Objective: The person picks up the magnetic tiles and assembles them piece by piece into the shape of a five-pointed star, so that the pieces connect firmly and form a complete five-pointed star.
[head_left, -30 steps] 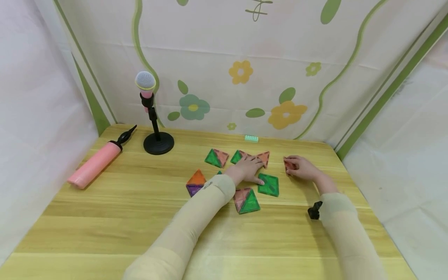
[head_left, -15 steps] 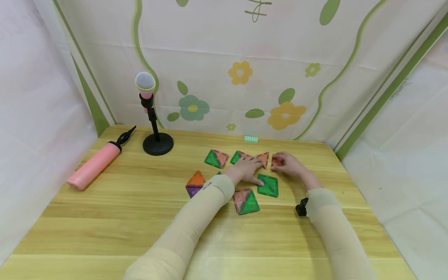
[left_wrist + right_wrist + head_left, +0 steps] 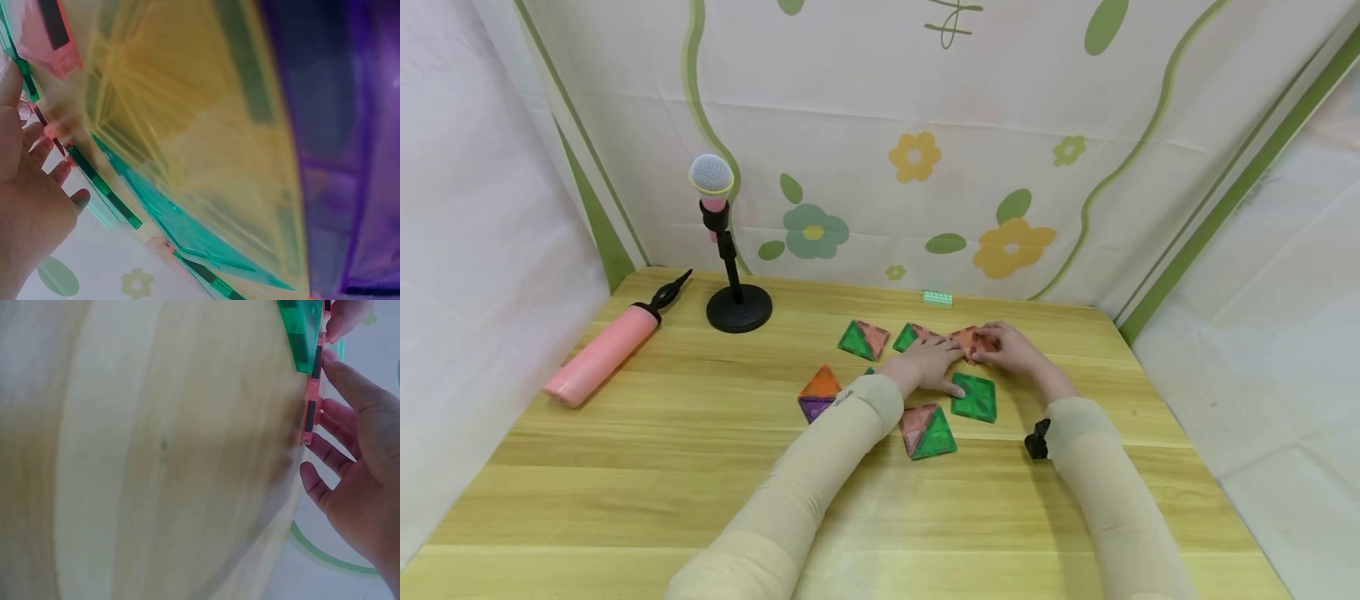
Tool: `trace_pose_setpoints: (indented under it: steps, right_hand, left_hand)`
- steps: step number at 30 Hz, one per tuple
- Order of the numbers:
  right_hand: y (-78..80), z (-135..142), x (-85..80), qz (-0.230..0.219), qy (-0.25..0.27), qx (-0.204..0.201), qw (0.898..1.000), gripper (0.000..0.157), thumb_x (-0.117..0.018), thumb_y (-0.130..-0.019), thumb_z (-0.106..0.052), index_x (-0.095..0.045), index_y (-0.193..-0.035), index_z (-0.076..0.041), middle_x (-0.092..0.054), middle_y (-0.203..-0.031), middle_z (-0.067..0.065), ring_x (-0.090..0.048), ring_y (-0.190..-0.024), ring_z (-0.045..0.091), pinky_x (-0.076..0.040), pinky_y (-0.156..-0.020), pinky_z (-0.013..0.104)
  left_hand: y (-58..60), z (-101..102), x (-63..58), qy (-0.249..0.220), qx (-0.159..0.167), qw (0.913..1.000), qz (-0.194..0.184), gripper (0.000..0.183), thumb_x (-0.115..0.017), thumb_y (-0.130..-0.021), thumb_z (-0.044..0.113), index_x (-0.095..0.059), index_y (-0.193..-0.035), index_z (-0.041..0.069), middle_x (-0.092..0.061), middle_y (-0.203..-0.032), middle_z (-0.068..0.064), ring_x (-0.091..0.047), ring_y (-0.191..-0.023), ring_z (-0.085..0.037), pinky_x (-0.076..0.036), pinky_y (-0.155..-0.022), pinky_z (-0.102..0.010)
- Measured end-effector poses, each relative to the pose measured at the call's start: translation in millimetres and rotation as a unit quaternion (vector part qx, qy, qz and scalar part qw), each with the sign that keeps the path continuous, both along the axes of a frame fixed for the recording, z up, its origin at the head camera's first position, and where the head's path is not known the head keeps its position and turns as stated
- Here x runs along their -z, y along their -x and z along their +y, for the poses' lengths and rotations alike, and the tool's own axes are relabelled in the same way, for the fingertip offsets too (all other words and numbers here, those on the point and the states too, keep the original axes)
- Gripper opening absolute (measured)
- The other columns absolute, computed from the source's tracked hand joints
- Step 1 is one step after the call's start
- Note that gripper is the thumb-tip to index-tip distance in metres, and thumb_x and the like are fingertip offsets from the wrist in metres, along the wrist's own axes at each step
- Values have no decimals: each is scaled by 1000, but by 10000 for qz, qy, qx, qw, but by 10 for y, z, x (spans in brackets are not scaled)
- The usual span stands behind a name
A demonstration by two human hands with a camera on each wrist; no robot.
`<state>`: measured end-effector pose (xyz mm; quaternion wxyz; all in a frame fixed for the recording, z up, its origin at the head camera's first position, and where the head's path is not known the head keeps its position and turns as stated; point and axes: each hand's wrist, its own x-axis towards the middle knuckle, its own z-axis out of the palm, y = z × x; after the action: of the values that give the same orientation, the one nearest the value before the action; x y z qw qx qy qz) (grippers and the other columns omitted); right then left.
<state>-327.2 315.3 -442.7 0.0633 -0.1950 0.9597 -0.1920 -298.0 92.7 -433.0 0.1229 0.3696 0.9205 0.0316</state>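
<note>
Pinching a translucent red plastic triangle [image 3: 310,419], likely light, best edge-held, right hand [image 3: 1015,348] rests near tabletop's [image 3: 625,467] far edge; left hand [image 3: 925,364] splays.

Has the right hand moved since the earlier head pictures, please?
Yes. Judged against the turquoise block in the head view, the right hand has moved leftward, closer to the left hand.

Between the left forearm [image 3: 797,492] and right forearm [image 3: 1116,500], bare tabletop [image 3: 992,525] opens from the near side to the green square tile [image 3: 974,397], though a black wrist camera [image 3: 1036,440] juts into it. Farther on, the left hand [image 3: 927,364] and right hand [image 3: 1009,348], close together, block the centre. A broad lane lies left, between the orange-and-purple tile pair [image 3: 820,386] and the pink hand pump [image 3: 606,354], with the microphone stand [image 3: 739,308] at its far end.
</note>
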Motion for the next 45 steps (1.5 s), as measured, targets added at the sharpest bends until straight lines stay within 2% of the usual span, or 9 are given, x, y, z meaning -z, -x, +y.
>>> trace_pose_setpoints:
  steps: [4,10,16,22,28,33,39,45]
  right_hand:
    - [8,-12,-18,75,92,29,9999,61,-67,-89,-29,-46,-136,4,-38,-140,28,-35,-129,46,-30,-103,59]
    - [-73,-102,-212,122,270,80,9995,62,-67,-89,-26,-43,-138,1,-38,-141,26,-42,-121,46,-39,-95,57]
    - [-221,-383,-478,353,230,-78,9991,64,-69,-87,-29,-44,-139,-2,-43,-140,23,-44,-123,42,-38,-97,56]
    - [-361,-692,-563,673,178,-355,9969,65,-70,-86,-34,-46,-138,-5,-45,-139,19,-47,-119,40,-37,-99,54]
    - [-548,-1023,-499,693,438,-556,9951,65,-73,-83,-35,-48,-137,-7,-46,-138,18,-41,-126,37,-38,-99,54]
    - [-687,-1282,-371,392,576,-805,9943,65,-73,-83,-31,-47,-138,-8,-44,-139,18,-40,-127,36,-38,-99,54]
    - [-738,-1504,-184,40,369,-1157,9926,66,-72,-83,-36,-47,-140,-12,-45,-137,13,-42,-127,33,-40,-99,51]
    - [-681,-1636,-49,-124,-240,-1267,9916,71,-68,-82,-50,-45,-141,-19,-43,-138,11,-41,-127,30,-38,-100,51]
  left_hand:
    - [-18,-85,-67,-89,174,9998,35,82,-50,-86,65,-24,-151,21,-22,-156,1,-16,-145,-23,-13,-116,-46]
    - [9,-350,-281,-290,63,9995,-114,85,-55,-85,62,-20,-152,23,-21,-157,-1,-14,-145,-24,-11,-116,-47]
    - [14,-744,-466,-435,-57,9990,-64,85,-61,-82,60,-25,-151,24,-25,-155,-3,-16,-144,-25,-10,-116,-48]
    - [-31,-1221,-519,-555,-146,9978,320,87,-68,-79,56,-32,-148,18,-34,-150,-7,-22,-141,-30,-11,-114,-51]
    - [-147,-1706,-454,-836,-392,9950,390,82,-73,-78,49,-39,-145,16,-42,-143,-12,-29,-136,-34,-15,-112,-55]
    - [-264,-1989,-277,-879,-513,9939,432,81,-72,-78,50,-42,-144,14,-47,-135,-14,-33,-130,-36,-19,-110,-56]
    - [-391,-2159,-94,-1033,-585,9929,106,75,-70,-80,49,-46,-141,11,-49,-129,-15,-34,-127,-37,-21,-107,-58]
    - [-412,-2205,-1,-1173,-724,9905,2,70,-71,-80,48,-51,-137,11,-50,-125,-13,-38,-119,-32,-28,-101,-54]
